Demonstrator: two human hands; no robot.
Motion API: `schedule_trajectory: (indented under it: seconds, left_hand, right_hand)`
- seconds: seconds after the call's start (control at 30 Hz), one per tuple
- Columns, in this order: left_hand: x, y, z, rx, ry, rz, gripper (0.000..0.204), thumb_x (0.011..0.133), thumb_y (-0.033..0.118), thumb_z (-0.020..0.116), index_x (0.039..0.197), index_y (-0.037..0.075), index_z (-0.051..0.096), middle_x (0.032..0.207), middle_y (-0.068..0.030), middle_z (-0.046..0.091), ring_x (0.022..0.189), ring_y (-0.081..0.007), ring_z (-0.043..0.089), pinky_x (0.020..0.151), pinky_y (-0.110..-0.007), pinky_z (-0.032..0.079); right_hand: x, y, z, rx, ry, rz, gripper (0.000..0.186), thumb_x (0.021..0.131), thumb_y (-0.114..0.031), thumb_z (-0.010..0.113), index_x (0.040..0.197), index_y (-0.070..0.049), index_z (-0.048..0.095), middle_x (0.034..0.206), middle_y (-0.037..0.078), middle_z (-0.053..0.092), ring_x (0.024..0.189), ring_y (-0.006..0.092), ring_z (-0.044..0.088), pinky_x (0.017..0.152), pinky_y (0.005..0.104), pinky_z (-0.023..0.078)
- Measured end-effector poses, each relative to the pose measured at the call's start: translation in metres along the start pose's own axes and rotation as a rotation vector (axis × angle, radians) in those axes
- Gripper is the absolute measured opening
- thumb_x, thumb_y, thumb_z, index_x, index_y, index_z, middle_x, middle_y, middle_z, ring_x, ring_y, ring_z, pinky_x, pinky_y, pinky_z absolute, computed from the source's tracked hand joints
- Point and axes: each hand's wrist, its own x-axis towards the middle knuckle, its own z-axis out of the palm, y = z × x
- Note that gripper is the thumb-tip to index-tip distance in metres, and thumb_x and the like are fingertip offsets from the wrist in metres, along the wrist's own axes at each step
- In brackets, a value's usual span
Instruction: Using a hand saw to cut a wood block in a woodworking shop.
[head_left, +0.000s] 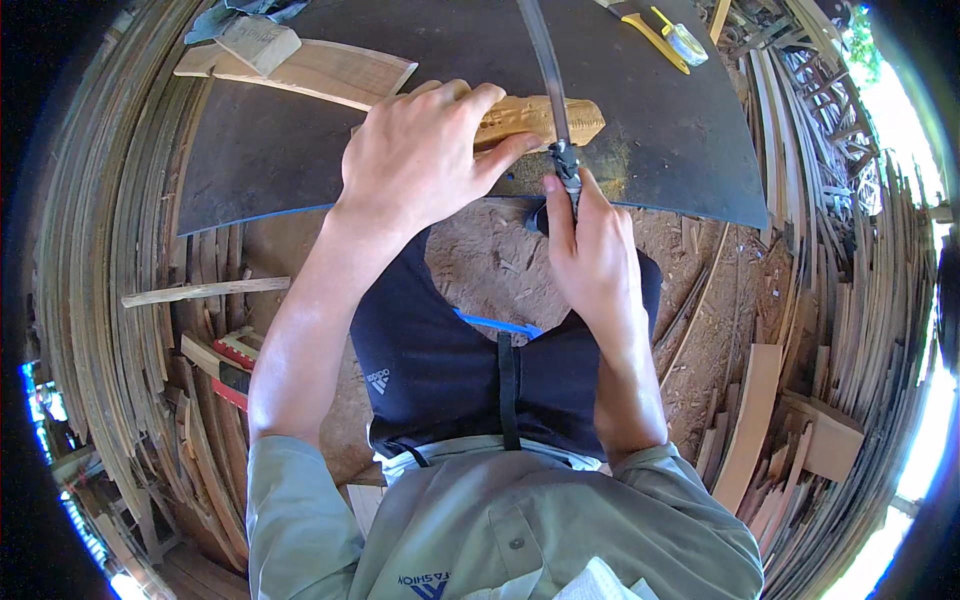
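My left hand point(420, 150) is closed over a yellowish-brown wooden block point(520, 118), pressing it down on the dark tabletop point(660, 150). The thumb lies along the near side of the block, which shows grooves on its top. In my right hand point(590, 235) is a hacksaw point(548, 70), gripped at its handle end. Its narrow grey metal length crosses the block near the right end and runs away beyond the top of the head view. Fine sawdust lies on the table just right of the block. My fingers hide most of the saw's handle.
A flat curved board point(330, 72) with a smaller wood block point(258, 43) on it lies at the far left. At the far right are a yellow-handled tool point(660, 42) and a roll of tape point(685, 45). Stacked wood strips point(100, 250) line both sides.
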Motion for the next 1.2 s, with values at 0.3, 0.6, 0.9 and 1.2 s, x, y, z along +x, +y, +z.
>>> schedule_trajectory:
  seconds: [0.3,0.6,0.9,1.2]
  left_hand:
    - [-0.0006,0.0002,-0.0017,-0.015,-0.005,-0.001,0.062,0.097,0.064,0.067,0.127,0.01,0.074,0.104,-0.0125,0.078,0.088,-0.0343,0.079,0.076,-0.047,0.065]
    - [-0.0013,-0.0015,0.0001,-0.028,0.025,0.019,0.062,0.098,0.065,0.067,0.125,0.01,0.074,0.103,-0.0141,0.079,0.089,-0.0341,0.079,0.079,-0.046,0.065]
    - [-0.0025,-0.0028,0.0049,0.0,0.029,0.014,0.064,0.098,0.066,0.066,0.125,0.009,0.074,0.1,-0.0144,0.079,0.087,-0.0328,0.079,0.076,-0.045,0.066]
    - [-0.002,-0.0019,0.0045,-0.006,0.036,0.014,0.063,0.098,0.064,0.067,0.125,0.009,0.075,0.098,-0.015,0.079,0.087,-0.0332,0.079,0.076,-0.045,0.066]
  right_hand:
    - [0.0027,-0.0022,0.0015,0.038,-0.034,0.019,0.032,0.111,-0.026,0.057,0.093,0.001,0.054,0.066,0.03,0.063,0.065,0.052,0.065,0.057,0.0602,0.049]
    - [0.0015,-0.0021,0.0035,-0.093,-0.014,0.003,0.03,0.111,-0.027,0.056,0.098,-0.001,0.056,0.066,0.03,0.064,0.064,0.0516,0.066,0.058,0.0605,0.051]
    - [0.0034,-0.0042,0.0007,-0.034,-0.038,0.038,0.029,0.111,-0.027,0.055,0.103,0.0,0.059,0.068,0.031,0.064,0.067,0.0523,0.066,0.06,0.0619,0.05]
    - [0.0016,-0.0066,0.0002,-0.049,-0.052,0.058,0.028,0.112,-0.027,0.055,0.104,0.001,0.059,0.069,0.032,0.064,0.068,0.0534,0.066,0.062,0.0629,0.05]
